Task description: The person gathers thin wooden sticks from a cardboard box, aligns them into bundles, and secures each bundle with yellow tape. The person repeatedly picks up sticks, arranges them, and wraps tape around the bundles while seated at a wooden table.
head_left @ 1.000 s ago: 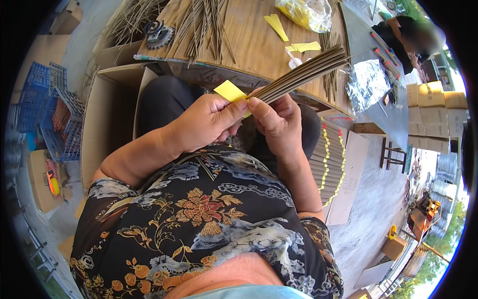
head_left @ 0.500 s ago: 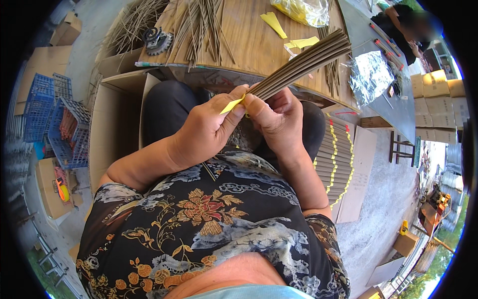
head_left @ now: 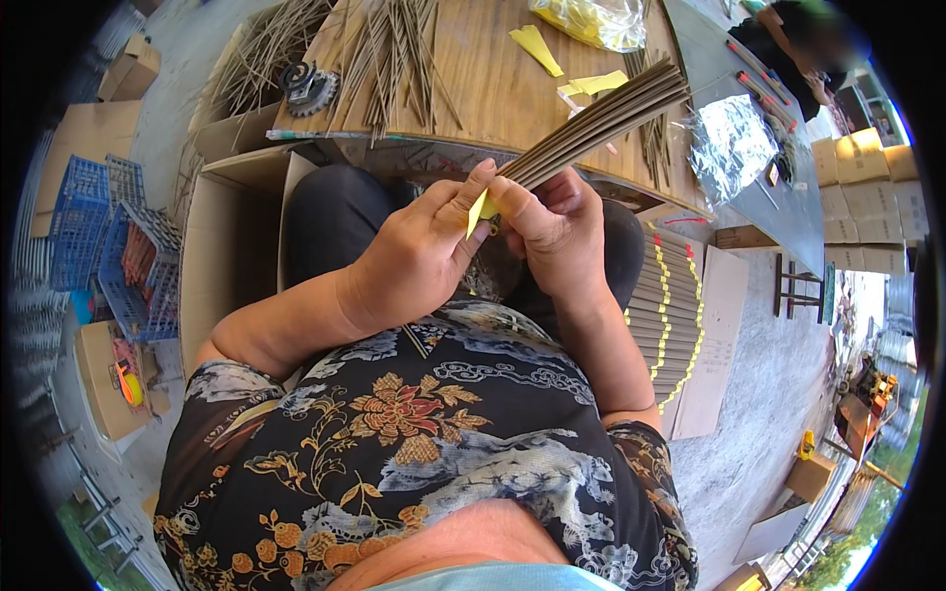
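Note:
A bundle of thin brown sticks, like incense sticks (head_left: pixel 601 123), slants up to the right over the table's front edge. My right hand (head_left: pixel 554 229) is closed around its lower end, the thumb pressed on top. A yellow paper strip (head_left: pixel 477 213) sticks out between the two hands at that end. My left hand (head_left: pixel 419 246) pinches this strip, its fingers touching the sticks. How far the strip goes around the bundle is hidden by my fingers.
On the wooden table (head_left: pixel 493 74) lie loose sticks (head_left: pixel 399 59), yellow strips (head_left: pixel 537 49) and a plastic bag (head_left: pixel 591 22). Yellow-banded bundles (head_left: pixel 665 315) rest on cardboard at the right. An open carton (head_left: pixel 227 246) and blue crates (head_left: pixel 84 212) stand left. Another person (head_left: pixel 778 49) is at far right.
The yellow strip has swung from pointing left to pointing downward, closer against the bundle. My left hand has turned slightly with it, while my right hand keeps its grip on the sticks.

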`<action>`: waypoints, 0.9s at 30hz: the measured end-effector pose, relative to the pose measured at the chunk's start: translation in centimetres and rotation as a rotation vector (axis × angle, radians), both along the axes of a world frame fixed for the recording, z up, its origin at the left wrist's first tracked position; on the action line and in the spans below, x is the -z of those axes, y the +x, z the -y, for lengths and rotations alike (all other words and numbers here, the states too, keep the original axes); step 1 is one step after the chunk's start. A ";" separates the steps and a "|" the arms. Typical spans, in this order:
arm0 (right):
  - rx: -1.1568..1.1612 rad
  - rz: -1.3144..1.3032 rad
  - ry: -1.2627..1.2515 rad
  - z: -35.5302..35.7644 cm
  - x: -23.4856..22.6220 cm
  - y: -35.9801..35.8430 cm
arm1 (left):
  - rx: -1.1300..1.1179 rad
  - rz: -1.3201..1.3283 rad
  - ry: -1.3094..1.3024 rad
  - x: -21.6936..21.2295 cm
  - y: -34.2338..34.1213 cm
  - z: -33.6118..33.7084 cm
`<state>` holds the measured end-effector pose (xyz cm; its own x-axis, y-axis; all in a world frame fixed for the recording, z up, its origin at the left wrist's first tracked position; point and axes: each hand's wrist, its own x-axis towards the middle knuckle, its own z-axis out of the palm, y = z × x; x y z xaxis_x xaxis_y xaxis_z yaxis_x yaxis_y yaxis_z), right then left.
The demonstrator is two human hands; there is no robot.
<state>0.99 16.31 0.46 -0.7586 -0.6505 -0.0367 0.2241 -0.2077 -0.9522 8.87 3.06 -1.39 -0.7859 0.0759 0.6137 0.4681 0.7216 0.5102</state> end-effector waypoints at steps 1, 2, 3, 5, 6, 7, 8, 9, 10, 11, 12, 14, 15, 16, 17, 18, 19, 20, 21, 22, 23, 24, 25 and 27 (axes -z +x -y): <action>-0.018 0.004 0.018 -0.1 -0.1 -0.3 | -0.002 0.014 -0.007 0.1 -0.1 0.1; -0.035 0.008 0.036 -0.2 -0.1 -0.5 | -0.005 0.028 -0.014 0.1 -0.2 0.2; -0.035 0.000 0.057 -0.3 0.1 -0.8 | -0.007 0.042 -0.022 0.2 -0.3 0.2; -0.036 -0.015 0.096 -0.4 0.7 -1.2 | -0.023 0.059 -0.064 0.3 -0.5 0.3; -0.048 -0.021 0.103 -0.4 0.5 -1.5 | -0.031 0.067 -0.084 0.2 -0.6 0.3; -0.062 -0.024 0.111 -0.4 0.3 -1.7 | -0.035 0.072 -0.098 0.3 -0.6 0.3; -0.075 -0.026 0.118 -0.4 0.0 -1.9 | -0.039 0.077 -0.111 0.3 -0.7 0.3; -0.098 -0.067 0.112 -0.5 -0.2 -2.1 | -0.043 0.082 -0.125 0.3 -0.7 0.3; -0.120 -0.107 0.107 -0.6 -0.4 -2.3 | -0.054 0.061 -0.152 0.4 -0.8 0.3; -0.142 -0.146 0.102 -0.6 -0.5 -2.4 | -0.064 0.041 -0.180 0.6 -0.9 0.2; -0.152 -0.154 0.123 -0.5 -0.6 -2.5 | -0.075 0.020 -0.208 0.6 -1.0 0.2; -0.178 -0.169 0.165 -0.3 -0.8 -2.7 | -0.082 -0.011 -0.218 0.5 -1.1 0.1; -0.177 -0.172 0.167 -0.3 -0.7 -2.8 | -0.085 -0.027 -0.223 0.5 -1.2 0.1; -0.175 -0.175 0.170 -0.4 -0.5 -2.8 | -0.096 -0.010 -0.199 0.4 -1.2 0.0; -0.173 -0.178 0.174 -0.5 -0.3 -2.9 | -0.108 0.007 -0.176 0.3 -1.1 -0.2; -0.167 -0.174 0.150 -0.5 -0.2 -2.9 | -0.119 0.024 -0.153 0.2 -1.1 -0.3; -0.162 -0.169 0.126 -0.5 -0.1 -3.0 | -0.114 0.026 -0.135 0.2 -1.1 -0.3; -0.157 -0.165 0.102 -0.5 -0.1 -3.0 | -0.109 0.029 -0.117 0.2 -1.1 -0.3; -0.170 -0.175 0.112 -0.5 -0.1 -3.0 | -0.104 0.031 -0.100 0.3 -1.1 -0.3; -0.184 -0.186 0.122 -0.4 -0.2 -3.0 | -0.097 0.031 -0.083 0.3 -1.1 -0.3; -0.197 -0.197 0.132 -0.3 -0.2 -3.0 | -0.090 0.032 -0.066 0.3 -1.2 -0.3; -0.205 -0.189 0.124 -0.4 -0.1 -3.0 | -0.083 0.032 -0.050 0.3 -1.2 -0.3; -0.213 -0.182 0.116 -0.5 0.0 -3.0 | -0.073 0.049 -0.031 0.2 -1.2 -0.2; -0.222 -0.179 0.102 -0.6 0.0 -3.1 | -0.054 0.082 0.006 0.1 -1.1 -0.1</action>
